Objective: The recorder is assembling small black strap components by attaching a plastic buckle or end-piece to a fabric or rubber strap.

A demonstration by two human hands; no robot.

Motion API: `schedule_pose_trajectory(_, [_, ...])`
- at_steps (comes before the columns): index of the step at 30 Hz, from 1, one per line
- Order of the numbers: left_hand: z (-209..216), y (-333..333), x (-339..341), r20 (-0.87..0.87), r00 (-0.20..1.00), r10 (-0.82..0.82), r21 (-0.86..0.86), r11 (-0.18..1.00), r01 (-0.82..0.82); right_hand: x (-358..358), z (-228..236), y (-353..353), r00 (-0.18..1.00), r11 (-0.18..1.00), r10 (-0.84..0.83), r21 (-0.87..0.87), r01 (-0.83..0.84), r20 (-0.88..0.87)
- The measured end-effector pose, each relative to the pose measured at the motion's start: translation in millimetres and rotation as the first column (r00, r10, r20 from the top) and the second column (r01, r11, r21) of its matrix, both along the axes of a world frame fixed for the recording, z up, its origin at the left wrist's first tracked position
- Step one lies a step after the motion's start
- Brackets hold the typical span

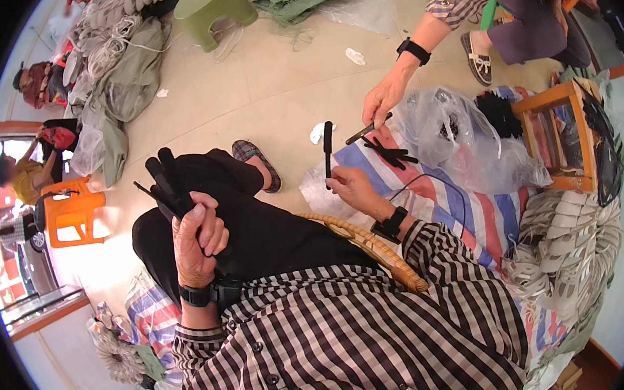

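Note:
My left hand [202,234] is closed around a bundle of slim black sticks [165,180] with thicker, rounded ends, held up over my black-trousered leg. Between the fingertips of my right hand [358,190] stands a single slim black stick [327,146], nearly upright, its upper part thicker. Their exact kind does not show. Just beyond it, another person's hand [384,99] pinches a similar dark stick [364,132]. Several more black sticks [391,153] lie in a loose pile on the red, white and blue striped sheet [454,206], right of my right hand.
A shallow wicker basket [377,251] rests against my lap. Clear plastic bags [449,132] and a wooden frame [562,134] stand at the right, above bundled pale pieces [569,237]. A green stool [213,7] and an orange stool [72,213] are on the left floor.

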State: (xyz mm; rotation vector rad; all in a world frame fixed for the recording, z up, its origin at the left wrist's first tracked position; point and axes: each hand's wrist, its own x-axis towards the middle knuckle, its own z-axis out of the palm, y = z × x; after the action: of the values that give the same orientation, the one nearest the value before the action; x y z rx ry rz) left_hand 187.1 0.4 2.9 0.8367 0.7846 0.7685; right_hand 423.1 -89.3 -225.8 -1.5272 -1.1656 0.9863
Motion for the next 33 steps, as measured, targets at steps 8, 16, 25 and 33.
schedule_pose_trajectory(8, [2, -5, 0, -0.079, 0.995, 0.061, 0.067, 0.996, -0.056, 17, 63, -3, 0.946, 0.985, 0.123, 0.079, -0.153, 0.299])
schedule_pose_trajectory(16, [9, -6, 27, -0.256, 0.967, -0.02, 0.106, 0.993, 0.049, 7, 171, 16, 0.908, 0.914, 0.302, 0.183, -0.363, 0.292])
schedule_pose_trajectory(25, [0, -6, 34, -0.186, 0.982, -0.026, 0.162, 0.985, 0.057, -4, 210, 25, 0.796, 0.802, 0.57, -0.072, -0.593, -0.205])
schedule_pose_trajectory(33, [3, -9, 27, -0.091, 0.996, -0.017, 0.208, 0.977, 0.036, 53, 160, -12, 0.45, 0.982, 0.157, 0.092, -0.164, -0.879])
